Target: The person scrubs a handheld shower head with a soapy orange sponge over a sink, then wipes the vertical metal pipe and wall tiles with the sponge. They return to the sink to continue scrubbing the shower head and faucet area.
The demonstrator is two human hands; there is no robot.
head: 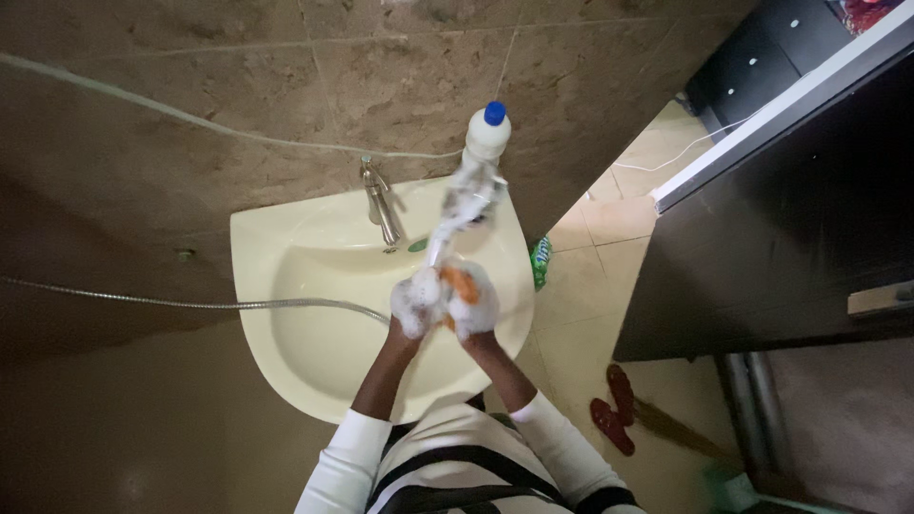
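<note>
- While lather covers them, my left hand (416,303) and right hand (473,301) press around an orange soap (459,283), over the sink (286,314) so suds drip in.
- Bottle (486,133) stands at one o'clock, within reach.

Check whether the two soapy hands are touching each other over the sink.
Touching. The head view shows the left hand and right hand pressed together, foam-covered, around something orange above the cream sink.

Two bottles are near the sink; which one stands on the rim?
The white bottle with the blue cap, upright beside the tap; the green bottle lies lower, beyond the sink's edge.
</note>
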